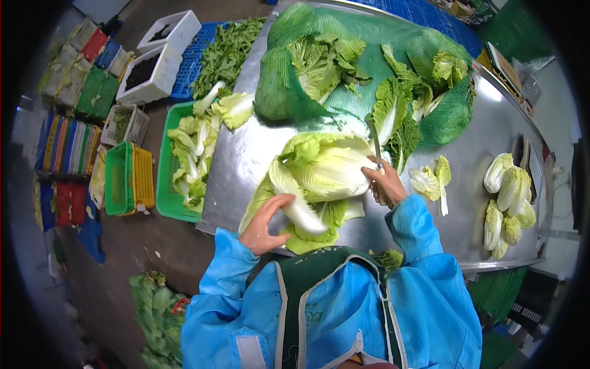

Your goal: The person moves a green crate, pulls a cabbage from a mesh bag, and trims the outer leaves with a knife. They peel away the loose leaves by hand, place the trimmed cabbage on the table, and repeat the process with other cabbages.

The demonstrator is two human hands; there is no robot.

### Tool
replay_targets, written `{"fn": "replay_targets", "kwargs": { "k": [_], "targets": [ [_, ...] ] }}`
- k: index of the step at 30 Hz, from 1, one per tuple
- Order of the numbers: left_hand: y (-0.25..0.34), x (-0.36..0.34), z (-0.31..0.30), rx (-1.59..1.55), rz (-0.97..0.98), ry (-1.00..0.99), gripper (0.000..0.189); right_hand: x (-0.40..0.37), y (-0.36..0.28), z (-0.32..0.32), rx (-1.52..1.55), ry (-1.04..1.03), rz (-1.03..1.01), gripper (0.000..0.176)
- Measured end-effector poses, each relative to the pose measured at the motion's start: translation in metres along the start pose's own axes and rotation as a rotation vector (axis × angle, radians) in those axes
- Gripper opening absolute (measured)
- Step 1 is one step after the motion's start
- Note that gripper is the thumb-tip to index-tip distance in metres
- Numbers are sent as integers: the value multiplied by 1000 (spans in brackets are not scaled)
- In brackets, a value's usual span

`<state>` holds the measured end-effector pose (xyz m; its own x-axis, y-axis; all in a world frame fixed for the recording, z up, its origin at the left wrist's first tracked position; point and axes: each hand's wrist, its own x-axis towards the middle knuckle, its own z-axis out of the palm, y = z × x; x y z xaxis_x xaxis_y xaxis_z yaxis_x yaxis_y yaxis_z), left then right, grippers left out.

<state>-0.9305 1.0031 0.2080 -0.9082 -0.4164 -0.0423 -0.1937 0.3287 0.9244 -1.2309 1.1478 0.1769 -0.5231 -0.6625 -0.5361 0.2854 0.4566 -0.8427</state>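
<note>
A napa cabbage (341,169) lies on its side on the metal table in front of me, its base toward the right. Its outer leaves are spread, and one leaf with a thick white rib (301,206) hangs away toward me. My left hand (265,226) is beside that leaf, thumb and fingers apart, the fingertips at its edge. In my right hand (387,184) is a knife (376,144), its blade pointing away from me, close to the cabbage base. Loose leaves (432,181) lie right of that hand.
A green mesh sack (270,86) with cabbages lies across the table's far side. Several small trimmed cabbages (513,190) sit at the right. Left of the table, a green crate (165,190) holds leaves. White foam boxes (147,74) and stacked crates (120,178) stand farther left.
</note>
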Motion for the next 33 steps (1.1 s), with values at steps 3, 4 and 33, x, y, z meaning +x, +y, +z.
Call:
{"fn": "replay_targets", "kwargs": {
  "k": [3, 4, 33],
  "targets": [
    [-13, 6, 48, -569, -509, -314, 74, -7, 32, 1, 173, 51, 47, 61],
    [-29, 15, 74, -892, -771, -328, 74, -13, 32, 7, 124, 65, 14, 61],
    [-11, 71, 44, -1087, -354, 469, 92, -29, -10, 66, 208, -124, -176, 34]
  ]
}}
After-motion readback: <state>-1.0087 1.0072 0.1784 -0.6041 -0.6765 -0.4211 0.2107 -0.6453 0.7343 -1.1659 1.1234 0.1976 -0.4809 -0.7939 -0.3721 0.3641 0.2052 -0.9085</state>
